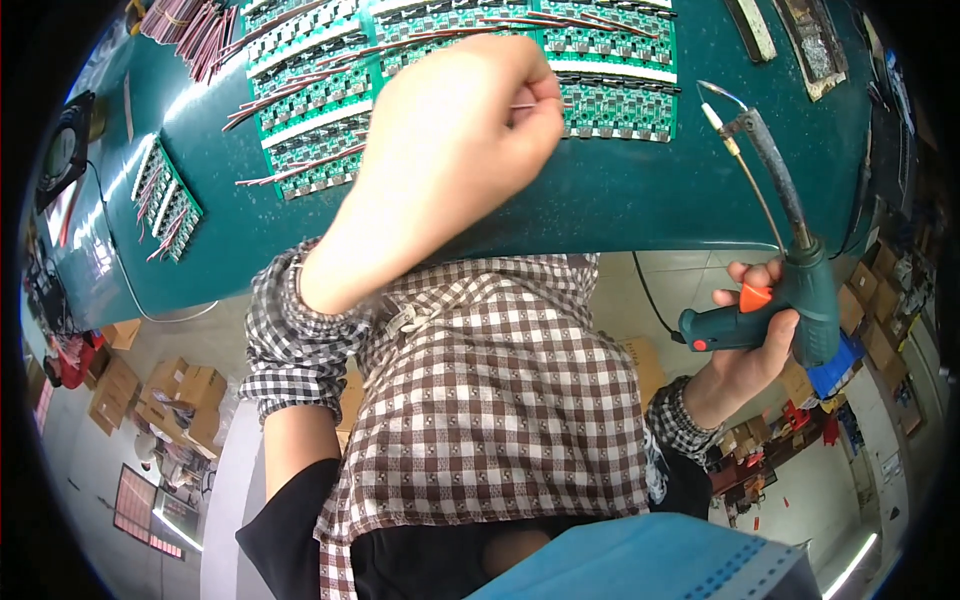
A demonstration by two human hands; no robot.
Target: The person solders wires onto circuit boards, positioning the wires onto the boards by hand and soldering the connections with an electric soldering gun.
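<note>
My left hand (455, 125) reaches over the green circuit boards (625, 112), its thumb and forefinger pinched on a thin reddish wire (523, 105). The back of this hand covers part of the boards and where the wire ends. Several wires (290, 95) in red and dark tones lie across the board rows. My right hand (750, 365) grips a dark green soldering gun (818, 300) by its handle, fingers near the orange trigger (755, 297). The gun stands upright at the table's front edge. Its bent, pale-tipped end (712, 116) is right of the boards, apart from them.
A smaller board panel (165, 205) with wires lies on the green tabletop (400, 232) at left. A wire bundle (185, 38) sits at the far left. A black fan-like device (65, 150) stands near the left rim. A worn metal tray (812, 50) lies at far right.
</note>
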